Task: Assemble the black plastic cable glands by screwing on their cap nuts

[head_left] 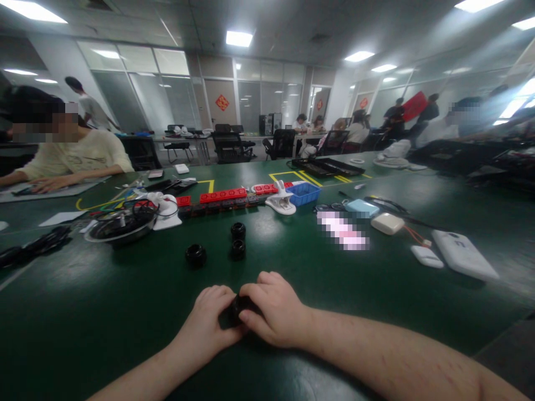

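Observation:
My left hand [209, 320] and my right hand [273, 306] rest close together on the green table [83, 312], both with fingers curled around a small black round part [239, 308] held between them. Most of that part is hidden by my fingers. Farther out on the table lie more black round parts: one alone [195, 255] to the left and two stacked or side by side [238, 239] straight ahead.
A metal bowl of cables [121, 225], red and black block rows [221, 201], a white clamp [281, 201], a blue basket [304, 193], white devices [462, 253] and black trays [328, 166] lie beyond. A seated person [67, 159] works at the left; others sit at far tables.

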A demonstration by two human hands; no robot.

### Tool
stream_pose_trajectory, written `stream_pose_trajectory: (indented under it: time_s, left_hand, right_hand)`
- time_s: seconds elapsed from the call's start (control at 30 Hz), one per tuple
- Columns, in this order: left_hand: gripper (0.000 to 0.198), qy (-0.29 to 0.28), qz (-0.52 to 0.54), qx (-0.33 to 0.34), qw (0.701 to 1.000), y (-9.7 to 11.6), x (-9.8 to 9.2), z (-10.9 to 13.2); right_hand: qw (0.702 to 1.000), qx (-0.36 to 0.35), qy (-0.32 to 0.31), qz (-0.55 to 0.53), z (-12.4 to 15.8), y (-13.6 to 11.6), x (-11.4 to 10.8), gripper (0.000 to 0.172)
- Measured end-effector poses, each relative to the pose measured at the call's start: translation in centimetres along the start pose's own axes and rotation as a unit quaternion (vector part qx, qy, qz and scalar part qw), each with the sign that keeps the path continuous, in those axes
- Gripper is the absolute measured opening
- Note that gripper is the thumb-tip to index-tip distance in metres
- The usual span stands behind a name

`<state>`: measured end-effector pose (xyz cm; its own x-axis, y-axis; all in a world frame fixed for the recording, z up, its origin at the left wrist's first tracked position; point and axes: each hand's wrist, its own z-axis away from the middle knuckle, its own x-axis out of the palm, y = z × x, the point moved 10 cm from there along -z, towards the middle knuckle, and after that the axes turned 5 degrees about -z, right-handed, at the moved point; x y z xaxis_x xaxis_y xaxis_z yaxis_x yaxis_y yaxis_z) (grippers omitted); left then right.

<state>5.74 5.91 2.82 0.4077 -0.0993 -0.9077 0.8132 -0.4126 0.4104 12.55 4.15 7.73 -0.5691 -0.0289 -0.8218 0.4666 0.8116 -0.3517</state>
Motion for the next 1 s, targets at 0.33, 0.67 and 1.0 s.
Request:
stream_pose_trajectory:
  time_s: [0.33,0.67,1.0]
  left_hand:
    - [0.02,-0.004,0.009,0.0,1.0,-0.01,0.05,0.08]
    - [0.02,0.002,0.009,0.016,1.0,-0.07,0.29,0.2]
    - [0.022,0.009,-0.002,0.021,1.0,0.07,0.23,0.2]
  right_hand:
    - [1.0,0.008,-0.005,-0.018,-0.14,0.45,0.23,0.028]
    - [0.999,0.019,-0.012,-0.032,-0.16,0.65,0.4,0.026]
    - [0.999,0.021,-0.016,-0.023,-0.17,0.67,0.68,0.026]
